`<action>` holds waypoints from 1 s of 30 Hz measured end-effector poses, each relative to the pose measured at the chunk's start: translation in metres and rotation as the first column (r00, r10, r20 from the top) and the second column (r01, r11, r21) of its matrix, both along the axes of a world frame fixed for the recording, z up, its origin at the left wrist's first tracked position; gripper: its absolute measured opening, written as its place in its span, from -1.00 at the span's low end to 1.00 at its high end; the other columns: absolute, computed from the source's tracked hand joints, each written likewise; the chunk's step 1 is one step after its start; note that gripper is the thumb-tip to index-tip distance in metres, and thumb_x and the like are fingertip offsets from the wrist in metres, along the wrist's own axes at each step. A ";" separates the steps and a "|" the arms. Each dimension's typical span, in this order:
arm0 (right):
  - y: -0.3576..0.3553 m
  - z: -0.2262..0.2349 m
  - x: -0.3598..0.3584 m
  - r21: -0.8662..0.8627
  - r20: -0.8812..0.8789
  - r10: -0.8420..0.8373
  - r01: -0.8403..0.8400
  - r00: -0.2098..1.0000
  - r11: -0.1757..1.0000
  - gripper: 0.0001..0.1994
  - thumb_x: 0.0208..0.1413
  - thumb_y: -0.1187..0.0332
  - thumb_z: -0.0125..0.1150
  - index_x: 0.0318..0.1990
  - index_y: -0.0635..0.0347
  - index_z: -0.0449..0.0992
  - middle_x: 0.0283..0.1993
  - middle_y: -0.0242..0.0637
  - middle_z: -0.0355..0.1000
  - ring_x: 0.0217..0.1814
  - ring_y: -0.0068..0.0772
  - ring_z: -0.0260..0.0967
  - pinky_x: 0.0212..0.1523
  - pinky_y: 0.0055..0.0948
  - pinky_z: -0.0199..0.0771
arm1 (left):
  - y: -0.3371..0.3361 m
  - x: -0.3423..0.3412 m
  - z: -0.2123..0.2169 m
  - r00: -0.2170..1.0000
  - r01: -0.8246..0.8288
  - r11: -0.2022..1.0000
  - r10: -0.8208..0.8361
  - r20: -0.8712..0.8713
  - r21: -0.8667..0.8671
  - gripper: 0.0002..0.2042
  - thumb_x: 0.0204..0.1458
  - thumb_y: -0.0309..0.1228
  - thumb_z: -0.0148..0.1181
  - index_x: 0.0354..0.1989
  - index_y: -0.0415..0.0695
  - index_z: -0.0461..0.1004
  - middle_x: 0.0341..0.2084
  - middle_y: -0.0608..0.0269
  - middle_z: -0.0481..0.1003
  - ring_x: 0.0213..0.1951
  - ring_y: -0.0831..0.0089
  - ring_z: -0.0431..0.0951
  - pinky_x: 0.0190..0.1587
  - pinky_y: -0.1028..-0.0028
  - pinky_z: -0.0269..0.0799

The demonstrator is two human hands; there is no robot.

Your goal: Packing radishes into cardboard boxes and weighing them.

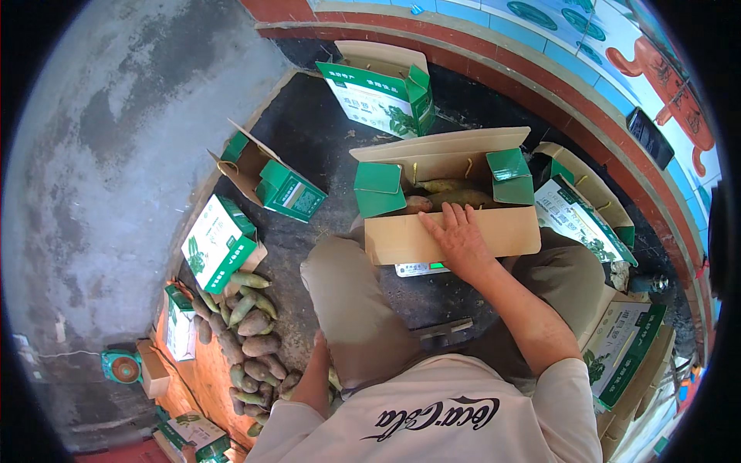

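In front of me stands an open green and brown cardboard carton [451, 239], its flaps spread. Long green and brown root vegetables [455, 199] lie inside it, partly hidden by the near flap. My right hand [457, 235] rests flat on this flap with its fingers stretched out, gripping nothing. Under the carton's near edge peeks a white scale [421, 269] with a lit green display. By my left knee my left hand [319, 339] is mostly hidden behind the leg, so its fingers do not show. Nearest to it is a heap of the same root vegetables [258, 347].
More cartons stand around: one at the back [378, 96], an open one at the left [289, 189], a white and green one [220, 243] beside the heap, others on the right [583, 216] [621, 355]. A phone [650, 137] lies on the tiled ledge.
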State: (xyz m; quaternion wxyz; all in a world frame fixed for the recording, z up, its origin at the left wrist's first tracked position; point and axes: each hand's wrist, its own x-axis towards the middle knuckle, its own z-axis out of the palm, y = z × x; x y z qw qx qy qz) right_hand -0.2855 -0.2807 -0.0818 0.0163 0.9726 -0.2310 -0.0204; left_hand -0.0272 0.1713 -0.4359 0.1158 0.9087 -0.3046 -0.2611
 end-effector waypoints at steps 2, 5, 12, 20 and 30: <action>0.000 -0.003 0.000 -0.041 -0.015 0.002 -0.003 1.000 0.999 -0.04 -0.24 0.13 0.36 0.34 -0.04 -0.10 0.23 0.07 0.08 0.27 0.02 0.02 0.28 -0.01 -0.08 | 0.026 -0.021 0.004 1.000 -0.005 0.999 0.005 -0.002 0.045 -0.72 -0.02 -0.31 0.09 -0.13 -0.11 0.43 -0.18 -0.02 0.44 -0.10 0.03 0.45 -0.12 0.17 0.42; 0.003 0.002 0.003 -0.044 -0.020 0.017 -0.017 1.000 0.999 -0.02 -0.25 0.10 0.37 0.35 -0.05 -0.11 0.23 0.05 0.07 0.28 0.01 0.00 0.28 -0.02 -0.09 | 0.032 -0.040 -0.002 1.000 -0.026 0.993 0.026 0.003 0.113 -0.71 -0.02 -0.31 0.08 -0.10 -0.10 0.41 -0.14 -0.01 0.42 -0.07 0.03 0.43 -0.10 0.17 0.41; 0.001 -0.005 0.002 -0.065 -0.016 0.017 -0.018 1.000 0.998 0.03 -0.32 0.13 0.43 0.34 -0.07 -0.11 0.22 0.05 0.08 0.28 0.01 0.00 0.29 -0.01 -0.10 | 0.020 -0.065 -0.008 0.999 -0.041 0.960 0.046 -0.011 0.277 -0.67 -0.01 -0.30 0.07 -0.04 -0.08 0.37 -0.05 0.01 0.37 0.00 0.05 0.38 -0.05 0.16 0.39; 0.001 0.003 0.004 0.042 0.017 0.028 -0.028 0.999 0.999 0.05 -0.44 0.29 0.48 0.32 -0.08 -0.05 0.20 0.08 0.08 0.26 0.05 0.02 0.29 -0.02 -0.08 | -0.030 -0.090 0.041 0.979 0.082 0.839 0.032 -0.199 0.538 -0.58 0.03 -0.29 0.02 0.12 0.05 0.25 0.17 0.17 0.16 0.22 0.11 0.14 0.10 0.06 0.25; 0.003 0.012 0.010 0.071 0.003 0.020 -0.020 1.000 0.997 0.09 -0.45 0.35 0.48 0.34 -0.09 -0.10 0.22 0.06 0.04 0.26 0.08 0.01 0.29 -0.04 -0.05 | -0.093 -0.087 0.132 0.973 0.228 0.718 -0.183 -0.137 0.657 -0.42 -0.01 -0.40 0.03 0.25 0.15 0.09 0.33 0.28 -0.08 0.35 0.20 -0.15 0.26 -0.07 -0.14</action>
